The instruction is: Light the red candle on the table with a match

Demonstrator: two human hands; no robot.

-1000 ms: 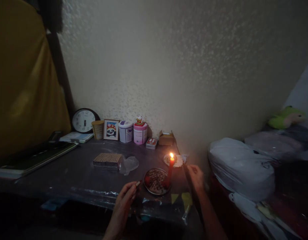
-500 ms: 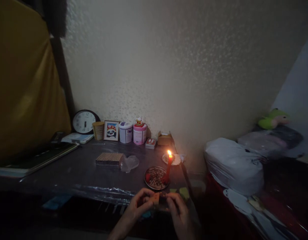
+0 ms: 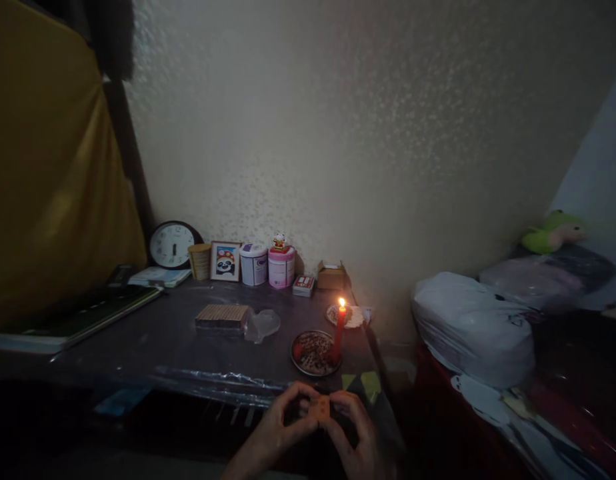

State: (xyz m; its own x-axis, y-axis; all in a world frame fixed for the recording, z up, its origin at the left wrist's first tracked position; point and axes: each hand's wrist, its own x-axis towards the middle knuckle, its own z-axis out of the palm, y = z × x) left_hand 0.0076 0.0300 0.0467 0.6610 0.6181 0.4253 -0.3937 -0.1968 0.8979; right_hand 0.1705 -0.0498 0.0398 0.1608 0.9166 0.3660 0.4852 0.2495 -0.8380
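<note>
Your hands have drawn closer since a moment ago, left hand (image 3: 278, 433) and right hand (image 3: 355, 433) both pinching one small orange box (image 3: 319, 408) between them, just beyond it one lit red candle (image 3: 339, 330) standing in one round dish (image 3: 313, 351) of dark bits, farther back two tins (image 3: 267, 265).

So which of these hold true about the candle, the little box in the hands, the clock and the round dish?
1. The red candle is lit. True.
2. Both the left hand and the right hand hold the small orange box. True.
3. The clock lies flat on the table. False: it stands against the wall.
4. The candle stands in the round dish. True.
5. The hands touch the flame. False: they are nearer the camera, apart from it.
</note>
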